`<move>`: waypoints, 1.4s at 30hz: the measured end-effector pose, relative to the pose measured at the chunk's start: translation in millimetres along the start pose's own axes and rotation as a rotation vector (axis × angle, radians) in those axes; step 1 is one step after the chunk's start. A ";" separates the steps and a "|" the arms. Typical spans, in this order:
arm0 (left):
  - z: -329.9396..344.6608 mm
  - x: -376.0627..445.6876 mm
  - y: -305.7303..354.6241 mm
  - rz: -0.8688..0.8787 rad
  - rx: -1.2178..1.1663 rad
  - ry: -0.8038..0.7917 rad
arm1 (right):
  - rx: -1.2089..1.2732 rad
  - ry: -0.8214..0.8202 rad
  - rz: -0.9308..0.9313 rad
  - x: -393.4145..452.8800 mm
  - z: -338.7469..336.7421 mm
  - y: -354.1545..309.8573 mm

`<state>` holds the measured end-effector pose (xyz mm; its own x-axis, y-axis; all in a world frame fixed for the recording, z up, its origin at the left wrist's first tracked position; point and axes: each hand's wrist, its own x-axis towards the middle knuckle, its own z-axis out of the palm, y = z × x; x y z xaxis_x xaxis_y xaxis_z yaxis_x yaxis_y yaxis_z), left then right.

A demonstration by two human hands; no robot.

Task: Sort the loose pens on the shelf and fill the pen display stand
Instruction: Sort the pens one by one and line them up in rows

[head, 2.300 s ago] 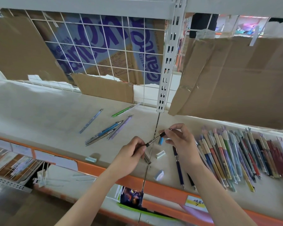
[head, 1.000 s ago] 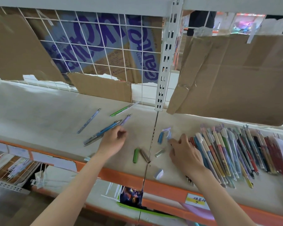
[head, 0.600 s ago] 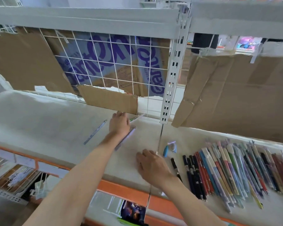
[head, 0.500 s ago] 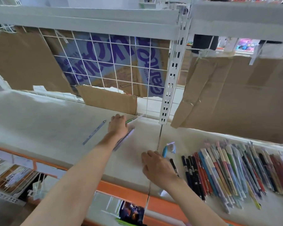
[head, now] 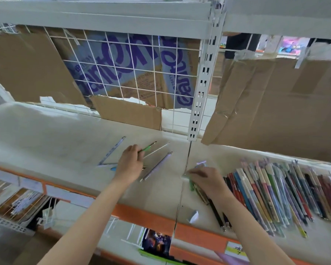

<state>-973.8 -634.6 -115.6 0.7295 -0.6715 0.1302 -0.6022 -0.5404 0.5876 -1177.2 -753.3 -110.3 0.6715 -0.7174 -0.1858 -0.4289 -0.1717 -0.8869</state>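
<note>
My left hand [head: 129,163] reaches over the shelf [head: 46,134] and grips a green pen [head: 148,148], which sticks out past its fingers. Tips of other pens show beneath that hand. A pale blue pen [head: 112,151], a clear pen [head: 157,149] and a lilac pen [head: 157,166] lie loose around it. My right hand [head: 204,180] lies over a small green pen piece [head: 191,185] and a brownish pen [head: 201,194]. It is blurred, so its hold is unclear. Right of it lies a sorted row of pens [head: 275,192]. No display stand is in view.
Black pens [head: 216,213] and a white cap [head: 193,217] lie near the orange shelf edge [head: 145,215]. A slotted white post [head: 199,92] stands at the back. Cardboard [head: 128,111] leans on the wire grid, and a large sheet [head: 275,111] hangs over the right side.
My left hand has curled round the green pen and drawn back a little. My right hand has slid right toward the sorted row, with the green piece beside it.
</note>
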 end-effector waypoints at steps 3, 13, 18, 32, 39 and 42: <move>-3.1 -36.3 19.2 0.100 -0.205 -0.079 | 0.659 0.098 0.044 -0.4 -6.2 -2.7; 4.5 -68.8 30.1 0.157 -0.289 -0.176 | 0.528 0.100 -0.206 -6.3 -11.4 -1.9; 3.9 -67.9 27.2 0.179 -0.252 -0.174 | 0.393 0.075 -0.248 -6.7 -12.6 -1.8; 8.8 -72.3 42.3 0.180 -0.337 -0.234 | 0.464 -0.027 -0.238 -9.6 -1.1 -10.8; 8.2 -73.5 73.3 -0.225 -0.821 -0.486 | 0.546 0.029 -0.251 -12.4 6.1 -14.6; 13.7 -74.7 80.6 -0.314 -1.020 -0.599 | 0.518 0.045 -0.282 -13.3 -2.2 -16.2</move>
<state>-1081.2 -635.0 -88.9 0.3704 -0.8561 -0.3605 0.2998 -0.2571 0.9187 -1180.5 -742.5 -92.5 0.6853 -0.7221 0.0950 0.1206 -0.0162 -0.9926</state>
